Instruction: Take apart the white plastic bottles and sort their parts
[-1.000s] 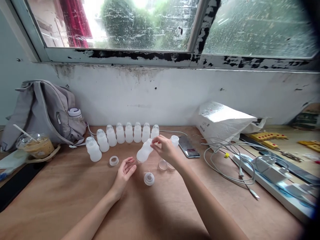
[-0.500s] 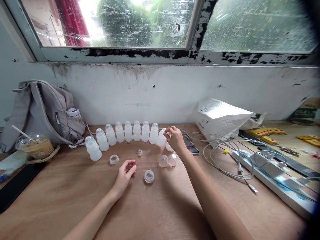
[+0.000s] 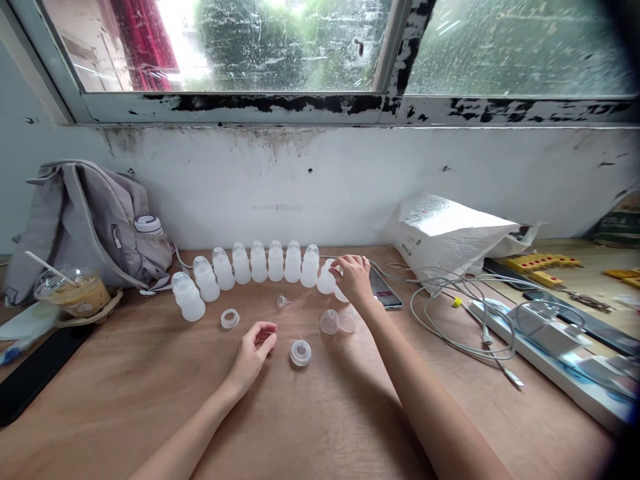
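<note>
Several frosted baby bottles stand in a curved row, most with clear domed caps. At the row's right end, a bottle without a cap stands beside my right hand. The fingers of that hand curl round the top of the last baby bottle, which is mostly hidden behind them. My left hand rests on the table, fingers bent and thumb apart, holding nothing. Near it lie a clear nipple, a white collar ring and a ring with a nipple. Two clear domed caps sit below my right wrist.
A phone lies behind my right hand. Loose white cables, a power strip and a silver bag are to the right. At left are an iced drink cup, a grey backpack and a black phone-like slab.
My right hand has shifted slightly right, from the uncapped bottle's rim to the last bottle. My left hand stays nearly where it was. The whole view has shifted a little.
</note>
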A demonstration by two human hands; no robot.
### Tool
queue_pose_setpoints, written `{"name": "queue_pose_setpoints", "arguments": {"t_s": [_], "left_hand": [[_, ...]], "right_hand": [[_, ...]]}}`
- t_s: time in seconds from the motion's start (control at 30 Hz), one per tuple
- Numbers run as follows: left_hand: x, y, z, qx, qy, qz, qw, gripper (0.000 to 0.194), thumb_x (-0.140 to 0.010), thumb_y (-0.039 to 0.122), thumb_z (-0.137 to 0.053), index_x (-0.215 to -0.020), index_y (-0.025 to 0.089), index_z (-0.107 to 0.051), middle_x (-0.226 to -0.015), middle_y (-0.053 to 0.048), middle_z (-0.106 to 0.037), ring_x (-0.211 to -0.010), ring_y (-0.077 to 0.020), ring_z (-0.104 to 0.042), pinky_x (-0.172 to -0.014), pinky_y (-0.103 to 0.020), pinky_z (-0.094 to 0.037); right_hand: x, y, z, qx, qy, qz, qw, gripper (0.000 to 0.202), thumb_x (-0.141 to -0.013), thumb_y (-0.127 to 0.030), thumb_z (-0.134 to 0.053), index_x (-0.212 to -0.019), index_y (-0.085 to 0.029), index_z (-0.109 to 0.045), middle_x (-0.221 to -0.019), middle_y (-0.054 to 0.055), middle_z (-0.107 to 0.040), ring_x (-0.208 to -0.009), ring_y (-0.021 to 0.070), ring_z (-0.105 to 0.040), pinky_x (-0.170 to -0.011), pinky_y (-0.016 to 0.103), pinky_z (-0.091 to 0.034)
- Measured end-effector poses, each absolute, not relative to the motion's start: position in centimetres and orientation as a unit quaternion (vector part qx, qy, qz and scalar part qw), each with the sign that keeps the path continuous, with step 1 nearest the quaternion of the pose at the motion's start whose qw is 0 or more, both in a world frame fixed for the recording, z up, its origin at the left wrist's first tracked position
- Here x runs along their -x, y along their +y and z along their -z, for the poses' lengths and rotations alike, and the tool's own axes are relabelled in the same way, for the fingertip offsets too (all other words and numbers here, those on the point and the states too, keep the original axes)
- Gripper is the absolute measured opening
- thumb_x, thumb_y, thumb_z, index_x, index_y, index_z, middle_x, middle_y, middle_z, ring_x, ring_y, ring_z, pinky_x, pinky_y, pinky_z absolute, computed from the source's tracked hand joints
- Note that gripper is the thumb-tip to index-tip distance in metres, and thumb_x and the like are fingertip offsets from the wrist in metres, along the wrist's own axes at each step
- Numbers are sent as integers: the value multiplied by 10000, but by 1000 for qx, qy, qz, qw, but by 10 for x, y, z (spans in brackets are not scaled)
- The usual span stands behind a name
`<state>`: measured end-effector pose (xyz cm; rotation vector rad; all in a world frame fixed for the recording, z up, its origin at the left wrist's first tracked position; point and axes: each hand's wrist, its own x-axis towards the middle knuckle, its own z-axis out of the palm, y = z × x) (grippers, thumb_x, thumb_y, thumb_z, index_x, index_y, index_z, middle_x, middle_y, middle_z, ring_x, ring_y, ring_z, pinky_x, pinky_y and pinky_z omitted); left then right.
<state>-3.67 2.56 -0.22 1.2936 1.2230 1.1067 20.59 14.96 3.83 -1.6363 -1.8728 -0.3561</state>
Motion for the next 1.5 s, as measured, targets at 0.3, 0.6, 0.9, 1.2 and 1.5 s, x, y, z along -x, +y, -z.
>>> {"name": "queue_pose_setpoints", "arguments": {"t_s": [0.3,0.6,0.9,1.2,1.5], "left_hand": [[36,26,7,-574,503,-451,462,228,-746,348,-536,-884,169,-572,-928,-65,-606,-836,-172,-570,-718,-278,-466],[37,29,13,-588,507,-466,425,216,-758,329,-521,-892,169,-575,-890,-60,-614,-779,-158,-587,-693,-267,-475],[27,72,16,-651,543,-473,241,258,-716,250,-554,-963,178,-541,-895,-44,-512,-766,-151,-533,-745,-301,-452],[7,106,23,-716,547,-411,141,183,-677,144,-558,-850,199,-578,-886,-46,-498,-894,-206,-501,-825,-347,-404],[35,94,30,-706,603,-363,76,94,-766,211,-499,-859,206,-494,-784,-36,-565,-783,-206,-503,-739,-333,-401]], "right_hand": [[-205,148,-36,618,-709,125,318,107,-778,-201,-520,-830,-209,-614,-938,67,-624,-967,254,-469,-906,443,-247],[-175,105,-84,519,-779,-35,349,143,-799,-268,-488,-795,-179,-600,-733,43,-618,-688,169,-536,-648,280,-392],[-143,43,-21,520,-838,-140,92,284,-704,-442,-589,-831,-204,-497,-676,33,-598,-594,185,-544,-477,236,-248],[-136,27,10,521,-821,-96,212,278,-809,-476,-441,-807,-197,-435,-648,15,-585,-588,162,-544,-508,225,-265],[-136,29,14,535,-799,-114,249,277,-801,-479,-452,-812,-202,-451,-673,15,-604,-606,159,-556,-517,223,-270]]}}
